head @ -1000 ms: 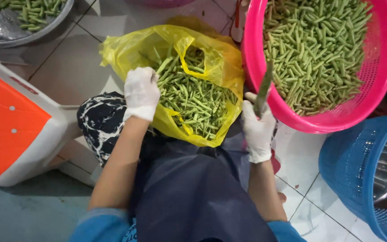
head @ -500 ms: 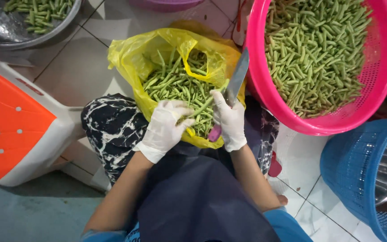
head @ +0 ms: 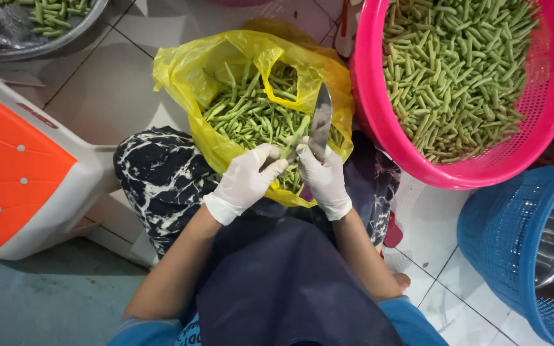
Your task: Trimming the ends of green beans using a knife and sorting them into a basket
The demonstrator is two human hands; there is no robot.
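Pinching green bean in left hand fingertips | right hand gripping knife

Pale floor tiles with dark grout fill the upper frame, grey concrete floor lies lower left, and an orange-and-white plastic stool stands at left.

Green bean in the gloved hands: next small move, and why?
Probably draw the knife across the tip of the green bean. The left hand pinches the bean upright over the yellow bag, and the right hand holds the blade right beside its upper end, untrimmed beans below.
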